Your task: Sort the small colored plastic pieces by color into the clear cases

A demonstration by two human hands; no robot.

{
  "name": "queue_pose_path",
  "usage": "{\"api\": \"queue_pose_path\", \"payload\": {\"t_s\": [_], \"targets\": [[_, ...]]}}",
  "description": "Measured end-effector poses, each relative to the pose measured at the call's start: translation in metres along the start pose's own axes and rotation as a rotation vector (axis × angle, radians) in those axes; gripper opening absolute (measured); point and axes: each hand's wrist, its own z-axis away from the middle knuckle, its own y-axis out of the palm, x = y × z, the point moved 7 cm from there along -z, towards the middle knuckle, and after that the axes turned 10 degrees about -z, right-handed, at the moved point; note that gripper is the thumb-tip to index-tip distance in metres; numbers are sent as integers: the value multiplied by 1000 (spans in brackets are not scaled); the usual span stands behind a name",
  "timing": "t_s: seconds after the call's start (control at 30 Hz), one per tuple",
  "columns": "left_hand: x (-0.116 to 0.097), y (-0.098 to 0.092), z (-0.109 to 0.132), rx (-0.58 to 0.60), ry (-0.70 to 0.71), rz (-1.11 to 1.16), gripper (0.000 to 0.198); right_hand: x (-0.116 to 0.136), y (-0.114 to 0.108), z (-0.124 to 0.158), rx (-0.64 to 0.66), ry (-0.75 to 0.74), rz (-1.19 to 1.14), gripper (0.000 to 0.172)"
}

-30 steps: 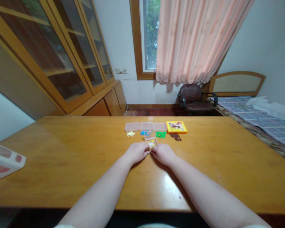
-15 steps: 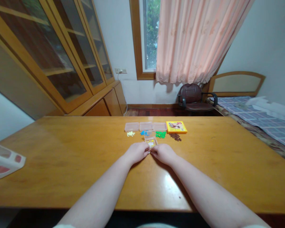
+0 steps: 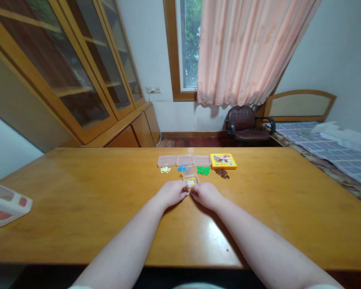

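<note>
My left hand and my right hand meet near the middle of the table, fingers curled and fingertips close together. Whatever they pinch, if anything, is too small to make out. Just beyond the fingertips stands a small clear plastic box with its lid raised, holding yellow pieces and something white. Behind it lie small piles of cream pieces, blue pieces, green pieces and brown pieces.
Three clear shallow plastic boxes stand in a row behind the piles, beside a yellow printed box. A white holder with openings sits at the left of the wooden table. Beyond are a chair and a bed.
Both hands stay almost in place, with only a slight shift at the fingertips. The boxes and piles have not moved.
</note>
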Motion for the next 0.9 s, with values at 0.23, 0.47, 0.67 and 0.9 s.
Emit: {"api": "queue_pose_path", "payload": {"t_s": [0.23, 0.47, 0.67, 0.9], "targets": [[0, 2, -1, -18, -3, 21, 10, -5, -3, 1, -1, 30, 0, 25], [0, 3, -2, -11, -1, 21, 9, -6, -3, 2, 12, 22, 14, 26], [-1, 3, -2, -9, -1, 28, 10, -4, -2, -1, 14, 22, -3, 26], [-3, 0, -1, -22, 9, 24, 11, -5, -1, 0, 11, -3, 25, 27]]}}
